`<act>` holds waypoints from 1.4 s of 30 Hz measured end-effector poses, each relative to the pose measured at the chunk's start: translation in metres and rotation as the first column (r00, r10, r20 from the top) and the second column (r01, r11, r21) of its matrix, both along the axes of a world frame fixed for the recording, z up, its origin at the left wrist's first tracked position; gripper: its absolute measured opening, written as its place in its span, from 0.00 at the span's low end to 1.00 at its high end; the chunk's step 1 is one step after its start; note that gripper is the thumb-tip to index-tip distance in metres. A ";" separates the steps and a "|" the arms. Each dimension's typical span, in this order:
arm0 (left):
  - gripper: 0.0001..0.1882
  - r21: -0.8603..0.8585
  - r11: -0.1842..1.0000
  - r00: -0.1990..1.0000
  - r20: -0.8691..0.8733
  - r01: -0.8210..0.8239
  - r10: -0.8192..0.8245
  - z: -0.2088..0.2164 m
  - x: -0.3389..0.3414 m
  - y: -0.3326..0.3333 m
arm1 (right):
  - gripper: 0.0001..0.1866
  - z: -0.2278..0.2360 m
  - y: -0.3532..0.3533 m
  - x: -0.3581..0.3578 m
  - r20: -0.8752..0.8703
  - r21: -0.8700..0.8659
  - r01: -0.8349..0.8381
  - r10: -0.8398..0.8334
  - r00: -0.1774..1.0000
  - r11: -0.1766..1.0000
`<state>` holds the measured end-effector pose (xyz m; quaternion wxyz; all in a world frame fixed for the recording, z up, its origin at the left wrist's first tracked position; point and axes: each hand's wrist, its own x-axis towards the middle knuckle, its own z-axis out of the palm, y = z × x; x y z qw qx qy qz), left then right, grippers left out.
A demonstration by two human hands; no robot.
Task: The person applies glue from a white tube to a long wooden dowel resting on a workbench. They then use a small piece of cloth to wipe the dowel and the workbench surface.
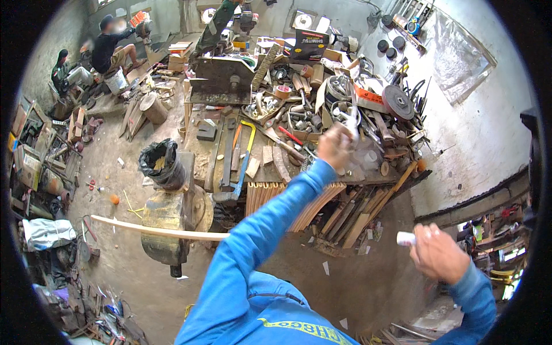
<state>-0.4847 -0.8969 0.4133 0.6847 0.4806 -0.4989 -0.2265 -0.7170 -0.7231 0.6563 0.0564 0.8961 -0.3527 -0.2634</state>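
Note:
My right hand (440, 253) is closed around a small white bottle (406, 238) at the right, held away from the bench. My left hand (336, 147) reaches over the cluttered workbench (201, 158), blurred by motion. Its fingers cannot be made out; a pale, shiny thing (352, 127) shows beside them, and I cannot tell whether the hand holds it. Left of my arm, a thin curved wooden strip (149, 229) crosses a worn yellow vise (167, 213); its right end disappears behind my sleeve.
A blue-and-yellow hacksaw (247, 152) lies on the bench. A black-lined bin (164, 165) stands by the vise. Curved wooden pieces (261, 195) and boards (362, 213) are stacked under the bench. A grinding disc (398, 102) leans at the back right. Two people (106, 54) sit at the far left.

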 end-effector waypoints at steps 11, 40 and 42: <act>0.15 0.648 0.712 0.870 0.481 -0.271 -0.107 -0.304 0.174 -0.010 | 0.22 -0.022 0.010 -0.026 -0.230 0.492 0.434 -0.368 0.901 0.755; 0.19 0.217 0.814 0.749 0.318 0.539 -0.581 0.048 -0.081 0.131 | 0.05 -0.046 -0.069 0.058 -0.390 -0.083 -0.009 -0.024 0.921 0.997; 0.17 0.276 0.861 0.827 0.265 0.428 -0.496 0.049 -0.093 0.129 | 0.05 -0.059 -0.077 0.059 -0.307 -0.162 -0.025 -0.026 0.951 0.987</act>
